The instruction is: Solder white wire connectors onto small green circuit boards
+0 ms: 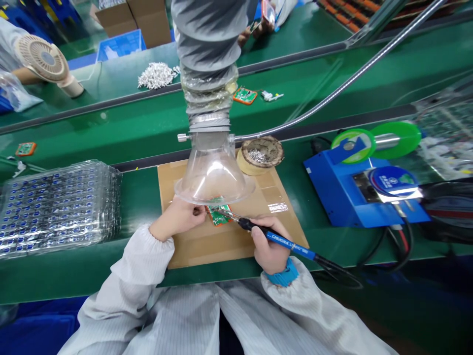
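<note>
My right hand is closed around a blue and black soldering iron, its metal tip reaching onto a green circuit board with an orange frame. The board lies on a brown cardboard sheet. At the board's left edge my left hand has its fingers pinched together; what they hold is too small to make out. A clear fume hood hangs just above the board and covers part of its far edge.
Stacked clear trays of small parts stand at the left. A round tip-cleaning pot sits behind the board. To the right is a blue solder feeder with cables. Across the line, other people's hands work near white parts.
</note>
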`<state>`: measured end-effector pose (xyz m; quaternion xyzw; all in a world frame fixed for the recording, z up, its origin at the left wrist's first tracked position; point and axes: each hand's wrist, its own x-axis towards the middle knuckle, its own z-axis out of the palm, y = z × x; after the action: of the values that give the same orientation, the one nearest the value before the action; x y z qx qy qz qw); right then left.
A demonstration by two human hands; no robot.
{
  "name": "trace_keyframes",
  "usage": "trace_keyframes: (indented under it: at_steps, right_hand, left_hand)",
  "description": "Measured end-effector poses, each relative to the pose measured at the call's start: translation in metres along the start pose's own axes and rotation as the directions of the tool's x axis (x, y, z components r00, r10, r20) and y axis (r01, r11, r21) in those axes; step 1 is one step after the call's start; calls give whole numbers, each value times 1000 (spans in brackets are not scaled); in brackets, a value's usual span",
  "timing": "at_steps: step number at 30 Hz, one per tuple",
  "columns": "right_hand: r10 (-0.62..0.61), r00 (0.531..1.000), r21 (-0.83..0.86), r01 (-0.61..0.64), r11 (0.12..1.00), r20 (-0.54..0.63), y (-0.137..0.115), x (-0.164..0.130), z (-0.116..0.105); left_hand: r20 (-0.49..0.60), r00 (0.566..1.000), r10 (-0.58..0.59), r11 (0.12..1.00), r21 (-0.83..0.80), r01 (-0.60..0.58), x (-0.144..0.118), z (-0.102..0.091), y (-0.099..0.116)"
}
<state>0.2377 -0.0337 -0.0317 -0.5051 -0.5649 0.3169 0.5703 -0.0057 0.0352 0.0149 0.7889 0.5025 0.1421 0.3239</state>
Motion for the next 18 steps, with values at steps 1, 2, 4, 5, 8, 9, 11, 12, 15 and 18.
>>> trace_keyframes:
  at_steps: [1,2,4,5,8,9,11,12,15,18]
  right_hand:
    - [-1,1000,4,1,1000,-10,-1,1,0]
    - [-6,999,5,6,1000,-34,-2,3,-1]
    - [-27,991,2,27,1000,-133,-3,10,-7]
    - [-45,978,-9,44,999,-202,-2,15,-11]
    - [-130,936,-85,108,991,-326,3,36,-26]
    - [-150,939,-114,120,986,-309,5,44,-30]
    - [-160,958,-182,117,976,-239,10,58,-34]
    - [-145,968,-209,101,973,-204,11,63,-35]
    - [-60,983,-224,20,974,-175,13,70,-33]
    - [-8,966,-135,-28,990,-260,13,64,-32]
  left_hand:
    - [-1,1000,-1,1000,6,1,0,0,-1]
    - [-1,1000,-4,1000,10,4,0,0,-1]
    - [1,1000,-18,1000,0,18,-1,1,-1]
    - [6,1000,-21,1000,-12,21,-2,1,-1]
    - [20,999,-34,999,-18,34,-7,2,5]
    - [16,998,-53,999,-5,53,-8,2,8]
    - [8,993,-119,993,18,119,-12,0,13]
    - [11,988,-157,988,6,157,-14,-2,14]
    - [72,970,-233,951,-191,242,-23,-15,12]
    - [170,944,-284,781,-530,330,-31,-31,-3]
